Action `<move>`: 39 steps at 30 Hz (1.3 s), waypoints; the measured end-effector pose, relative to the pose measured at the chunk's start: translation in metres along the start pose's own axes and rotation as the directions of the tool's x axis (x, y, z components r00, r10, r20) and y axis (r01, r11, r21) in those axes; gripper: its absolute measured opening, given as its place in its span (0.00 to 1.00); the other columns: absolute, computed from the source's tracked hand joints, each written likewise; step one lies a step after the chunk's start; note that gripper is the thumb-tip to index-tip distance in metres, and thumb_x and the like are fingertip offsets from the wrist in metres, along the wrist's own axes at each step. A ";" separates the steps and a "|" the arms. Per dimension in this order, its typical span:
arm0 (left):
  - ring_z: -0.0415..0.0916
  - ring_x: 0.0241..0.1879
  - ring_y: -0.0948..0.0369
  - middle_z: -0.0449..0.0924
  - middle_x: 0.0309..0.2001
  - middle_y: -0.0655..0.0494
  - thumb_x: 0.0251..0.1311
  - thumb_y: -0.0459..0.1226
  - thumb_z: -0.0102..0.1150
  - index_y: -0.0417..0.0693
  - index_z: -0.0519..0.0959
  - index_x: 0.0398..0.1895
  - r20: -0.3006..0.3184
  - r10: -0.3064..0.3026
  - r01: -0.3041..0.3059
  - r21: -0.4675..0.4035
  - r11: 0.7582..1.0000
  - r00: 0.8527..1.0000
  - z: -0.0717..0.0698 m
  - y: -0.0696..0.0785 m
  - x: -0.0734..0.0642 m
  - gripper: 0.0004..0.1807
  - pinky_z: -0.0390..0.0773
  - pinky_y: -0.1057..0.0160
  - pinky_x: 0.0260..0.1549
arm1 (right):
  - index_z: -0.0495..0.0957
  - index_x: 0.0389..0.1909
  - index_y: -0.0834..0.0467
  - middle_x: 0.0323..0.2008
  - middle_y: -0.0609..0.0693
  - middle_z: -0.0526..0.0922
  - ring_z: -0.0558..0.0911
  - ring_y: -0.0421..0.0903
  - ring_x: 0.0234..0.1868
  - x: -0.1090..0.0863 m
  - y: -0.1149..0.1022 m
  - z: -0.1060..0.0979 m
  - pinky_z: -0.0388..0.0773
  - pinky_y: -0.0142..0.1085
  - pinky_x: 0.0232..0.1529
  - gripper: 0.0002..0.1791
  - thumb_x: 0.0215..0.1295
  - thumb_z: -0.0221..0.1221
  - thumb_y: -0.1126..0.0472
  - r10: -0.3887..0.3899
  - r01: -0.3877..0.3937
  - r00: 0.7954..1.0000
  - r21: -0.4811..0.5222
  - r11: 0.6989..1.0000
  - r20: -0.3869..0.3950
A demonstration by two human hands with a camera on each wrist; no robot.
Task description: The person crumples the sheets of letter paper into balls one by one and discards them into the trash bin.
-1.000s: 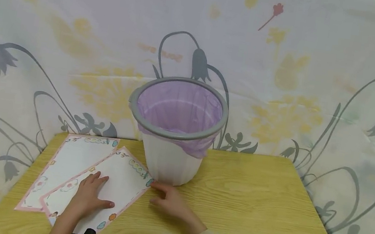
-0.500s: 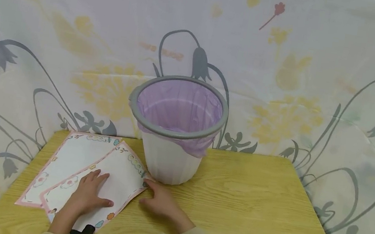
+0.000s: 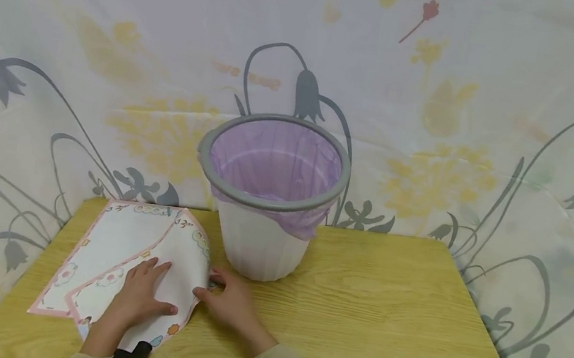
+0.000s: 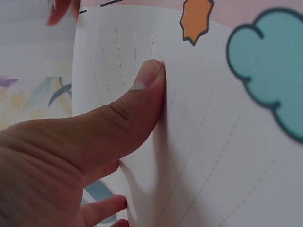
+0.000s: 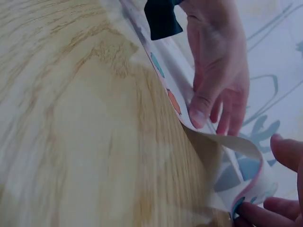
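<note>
Two white sheets of paper with pink decorated borders overlap on the left of the table. My left hand rests spread on the upper sheet, thumb out to the right. At that sheet's right edge, my right hand holds the printed corner, fingers on it and thumb by the bend. The edge there is lifted and curls up, as the curled paper in the right wrist view shows. Partly under it lies the second sheet, flat.
A white bin with a grey rim and purple liner stands just behind my right hand. The wooden table extends to the right. A flower-printed cloth hangs behind and at both sides.
My right hand has moved left, drawing the upper sheet's right corner inward so that edge bends up. My left hand has stayed in place on the sheet.
</note>
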State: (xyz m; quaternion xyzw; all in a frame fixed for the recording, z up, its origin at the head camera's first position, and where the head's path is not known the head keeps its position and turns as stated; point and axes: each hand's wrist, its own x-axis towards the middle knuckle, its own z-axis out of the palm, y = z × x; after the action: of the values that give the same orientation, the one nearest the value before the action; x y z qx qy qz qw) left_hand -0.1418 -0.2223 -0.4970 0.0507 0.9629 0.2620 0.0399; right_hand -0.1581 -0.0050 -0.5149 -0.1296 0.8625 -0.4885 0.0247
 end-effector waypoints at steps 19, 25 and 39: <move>0.49 0.67 0.29 0.51 0.71 0.27 0.45 0.47 0.79 0.30 0.55 0.73 -0.155 0.068 -0.069 0.000 0.998 0.986 -0.004 -0.003 -0.001 0.58 0.61 0.29 0.59 | 0.81 0.55 0.65 0.41 0.53 0.88 0.86 0.41 0.41 0.001 -0.003 0.013 0.81 0.31 0.39 0.20 0.62 0.64 0.64 0.012 0.005 0.993 0.143 0.990 -0.115; 0.49 0.67 0.29 0.48 0.72 0.27 0.48 0.43 0.78 0.29 0.54 0.74 -0.258 0.099 -0.114 -0.041 0.993 0.961 -0.015 -0.003 -0.001 0.56 0.60 0.29 0.58 | 0.80 0.55 0.69 0.41 0.60 0.87 0.87 0.48 0.41 -0.002 -0.002 0.000 0.83 0.32 0.37 0.20 0.63 0.64 0.68 0.005 0.023 0.997 0.373 0.928 -0.072; 0.54 0.70 0.35 0.49 0.73 0.34 0.52 0.37 0.76 0.44 0.45 0.80 -0.255 0.093 -0.195 -0.408 0.892 0.962 -0.009 0.018 0.009 0.59 0.66 0.31 0.58 | 0.81 0.53 0.70 0.41 0.61 0.86 0.85 0.45 0.39 -0.017 0.016 -0.042 0.78 0.28 0.33 0.16 0.65 0.63 0.70 -0.023 0.015 1.000 0.417 0.909 0.015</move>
State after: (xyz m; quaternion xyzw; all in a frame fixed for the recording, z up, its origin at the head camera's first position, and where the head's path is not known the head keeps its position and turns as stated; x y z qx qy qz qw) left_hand -0.1505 -0.2102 -0.4808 0.0817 0.8732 0.4736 -0.0808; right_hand -0.1516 0.0428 -0.5083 -0.1346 0.7369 -0.6602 0.0552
